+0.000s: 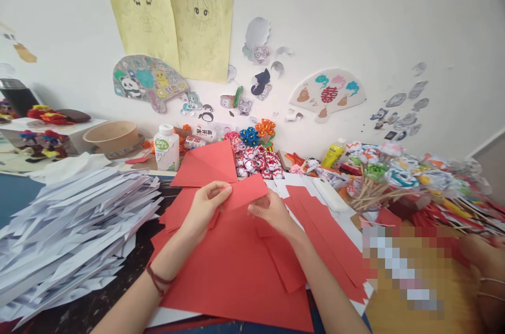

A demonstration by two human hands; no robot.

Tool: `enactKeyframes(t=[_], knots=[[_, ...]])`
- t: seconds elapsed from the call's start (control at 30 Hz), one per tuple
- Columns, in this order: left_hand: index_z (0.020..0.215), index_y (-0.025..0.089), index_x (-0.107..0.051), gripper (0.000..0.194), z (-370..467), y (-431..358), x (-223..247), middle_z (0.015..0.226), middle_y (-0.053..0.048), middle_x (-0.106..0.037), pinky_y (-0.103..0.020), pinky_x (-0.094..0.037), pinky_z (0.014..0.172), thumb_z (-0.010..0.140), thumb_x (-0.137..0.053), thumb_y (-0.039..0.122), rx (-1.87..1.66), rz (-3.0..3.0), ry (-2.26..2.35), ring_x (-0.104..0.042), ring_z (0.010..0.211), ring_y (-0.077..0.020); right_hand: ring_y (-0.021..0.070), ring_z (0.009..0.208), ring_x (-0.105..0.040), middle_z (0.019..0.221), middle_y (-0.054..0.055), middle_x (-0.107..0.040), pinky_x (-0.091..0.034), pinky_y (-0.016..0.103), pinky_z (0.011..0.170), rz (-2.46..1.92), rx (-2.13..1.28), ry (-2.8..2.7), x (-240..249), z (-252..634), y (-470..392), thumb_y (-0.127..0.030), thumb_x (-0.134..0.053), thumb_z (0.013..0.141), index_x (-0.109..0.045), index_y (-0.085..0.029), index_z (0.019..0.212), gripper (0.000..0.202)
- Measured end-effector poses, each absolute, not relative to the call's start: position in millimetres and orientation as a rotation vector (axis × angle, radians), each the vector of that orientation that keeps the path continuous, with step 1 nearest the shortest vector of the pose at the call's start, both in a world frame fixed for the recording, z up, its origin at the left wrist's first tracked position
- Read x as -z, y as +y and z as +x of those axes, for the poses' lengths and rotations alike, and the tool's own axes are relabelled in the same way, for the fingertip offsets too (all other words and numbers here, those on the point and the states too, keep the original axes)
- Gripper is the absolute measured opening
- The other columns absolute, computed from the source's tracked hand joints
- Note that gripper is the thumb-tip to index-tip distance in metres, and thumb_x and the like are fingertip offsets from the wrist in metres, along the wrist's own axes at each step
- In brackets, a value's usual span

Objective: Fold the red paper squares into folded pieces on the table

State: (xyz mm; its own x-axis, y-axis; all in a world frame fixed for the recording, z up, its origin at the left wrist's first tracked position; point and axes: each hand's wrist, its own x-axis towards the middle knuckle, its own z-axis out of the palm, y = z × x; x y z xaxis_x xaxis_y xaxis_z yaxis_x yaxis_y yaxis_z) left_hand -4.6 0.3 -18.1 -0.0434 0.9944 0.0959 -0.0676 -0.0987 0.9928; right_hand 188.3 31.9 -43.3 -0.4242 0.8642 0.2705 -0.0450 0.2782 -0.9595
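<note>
Between my two hands a small piece of red paper [249,190] is held up above larger red sheets. My left hand [208,203] pinches its left side between thumb and fingers. At its right side my right hand [271,212] grips it, thumb in front and the other fingers partly hidden behind. Beneath lies a large red sheet [236,281], with smaller red pieces [282,257] on its right part. Behind my left hand stands a stack of red paper [207,163]. Long red strips [323,234] lie on white paper to the right.
A big pile of folded white paper strips [74,234] fills the left. A white bottle [167,147], red-and-white paper flowers [259,162] and a yellow bottle [333,152] stand along the wall. Wrapped flowers on sticks [398,171] crowd the right, near another person's hand [479,255].
</note>
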Motion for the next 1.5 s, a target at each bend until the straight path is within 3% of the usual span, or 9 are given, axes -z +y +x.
enactKeyframes(t=[0.23,0.4,0.67,0.8,0.93,1.03,1.27,1.37,1.5], knots=[[0.086,0.014,-0.061,0.028,6,-2,24,0.074,-0.004,-0.063,-0.023,-0.045,0.055,0.079,-0.062,0.042,-1.13,1.279,1.053,-0.057,0.057,-0.0113,0.0205,0.086,-0.063,0.108,0.008,-0.065,-0.05,0.027,0.064,-0.705,-1.302,-1.555,39,186,26,-0.044,-0.072,0.074,-0.056,-0.024,0.117,0.05],[0.104,0.021,-0.059,0.025,9,-2,30,0.098,-0.005,-0.069,-0.025,-0.049,0.066,0.082,-0.059,0.034,-1.226,1.799,1.282,-0.065,0.077,-0.0166,0.0196,0.094,-0.062,0.121,0.007,-0.058,-0.051,0.027,0.071,-0.703,-1.244,-1.601,34,187,25,-0.042,-0.069,0.078,-0.055,-0.028,0.123,0.049],[0.111,0.023,-0.054,0.026,18,-10,29,0.095,-0.002,-0.07,-0.026,-0.048,0.072,0.088,-0.052,0.035,-1.104,1.968,1.177,-0.066,0.084,-0.0175,0.0187,0.091,-0.064,0.116,0.006,-0.062,-0.05,0.031,0.081,-0.761,-1.207,-1.611,38,186,28,-0.038,-0.067,0.081,-0.061,-0.026,0.114,0.035],[0.118,0.025,-0.054,0.031,19,-13,30,0.098,-0.001,-0.07,-0.024,-0.045,0.064,0.089,-0.051,0.034,-1.05,2.032,1.27,-0.063,0.066,-0.0131,0.0188,0.088,-0.064,0.11,0.005,-0.064,-0.051,0.031,0.078,-0.824,-1.226,-1.627,39,184,28,-0.038,-0.067,0.08,-0.061,-0.026,0.113,0.035],[0.099,0.023,-0.063,0.017,18,-11,35,0.087,0.001,-0.07,-0.022,-0.04,0.057,0.088,-0.051,0.029,-1.043,2.066,1.322,-0.055,0.057,-0.0105,0.018,0.081,-0.064,0.108,0.006,-0.063,-0.051,0.029,0.069,-0.888,-1.247,-1.636,41,183,28,-0.04,-0.068,0.078,-0.061,-0.024,0.113,0.039],[0.086,0.02,-0.064,0.014,15,-8,35,0.079,0.001,-0.068,-0.022,-0.039,0.059,0.087,-0.053,0.028,-1.056,2.048,1.322,-0.057,0.063,-0.0118,0.0201,0.09,-0.063,0.104,0.006,-0.064,-0.049,0.029,0.076,-0.879,-1.226,-1.629,39,186,28,-0.041,-0.063,0.083,-0.063,-0.022,0.11,0.033],[0.095,0.02,-0.063,0.016,18,-11,31,0.095,-0.001,-0.068,-0.022,-0.041,0.066,0.084,-0.059,0.031,-0.963,1.968,1.108,-0.059,0.078,-0.0142,0.0173,0.08,-0.061,0.095,0.004,-0.066,-0.046,0.029,0.075,-0.901,-1.236,-1.577,32,191,26,-0.043,-0.052,0.09,-0.065,-0.023,0.107,0.03],[0.083,0.019,-0.061,0.009,20,-11,35,0.087,0.0,-0.067,-0.022,-0.039,0.065,0.082,-0.06,0.027,-0.949,1.95,1.084,-0.056,0.073,-0.0129,0.0167,0.077,-0.06,0.094,0.004,-0.066,-0.045,0.029,0.073,-0.897,-1.269,-1.598,32,190,26,-0.045,-0.054,0.089,-0.065,-0.023,0.108,0.031],[0.079,0.018,-0.056,0.012,16,-3,40,0.074,0.001,-0.061,-0.022,-0.037,0.062,0.084,-0.056,0.028,-1.048,1.846,1.104,-0.052,0.067,-0.0118,0.0198,0.092,-0.06,0.101,0.006,-0.066,-0.046,0.028,0.076,-0.879,-1.298,-1.513,30,190,25,-0.051,-0.051,0.09,-0.066,-0.024,0.107,0.036]])
